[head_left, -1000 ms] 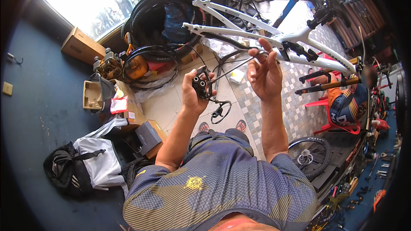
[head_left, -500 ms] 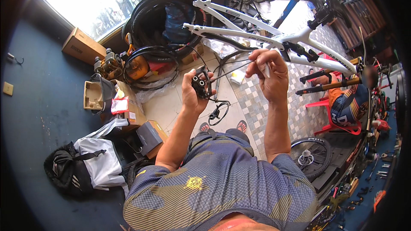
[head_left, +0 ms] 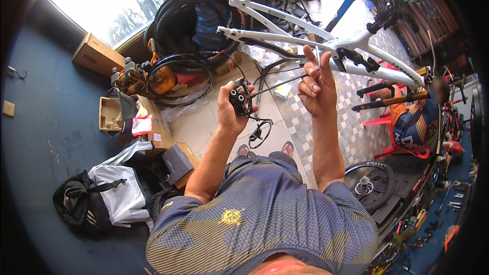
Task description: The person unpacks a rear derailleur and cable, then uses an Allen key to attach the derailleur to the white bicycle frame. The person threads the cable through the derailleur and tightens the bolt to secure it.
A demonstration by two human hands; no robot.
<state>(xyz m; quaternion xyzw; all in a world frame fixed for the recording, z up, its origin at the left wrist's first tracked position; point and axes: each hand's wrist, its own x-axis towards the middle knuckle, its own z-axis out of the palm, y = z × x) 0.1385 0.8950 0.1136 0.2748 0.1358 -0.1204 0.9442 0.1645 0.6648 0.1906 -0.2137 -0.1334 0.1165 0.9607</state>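
My left hand [head_left: 228, 111] is closed around a black bicycle brake caliper [head_left: 237, 99], with two round silver-rimmed parts facing up. A black hose with a small loop [head_left: 261, 132] hangs below it. A long L-shaped hex key [head_left: 281, 82] reaches from the caliper to my right hand [head_left: 319, 89]. Its bent short end lies among my right fingers; the index finger and thumb are raised, the others curled. The tip at the caliper is too small to make out. Beyond both hands, a white bicycle frame [head_left: 293, 39] is held up, apart from them.
A person [head_left: 413, 122] sits on a red chair [head_left: 387, 140] at the right. Near them lie a wheel [head_left: 372, 186] and a tool-covered bench [head_left: 433, 224]. Tires [head_left: 170, 12], cardboard boxes [head_left: 99, 53] and a white garment [head_left: 119, 188] crowd the left side.
My right fingers have opened out and shifted around the bent end of the hex key, which now shows between them. The left hand and caliper have hardly moved.
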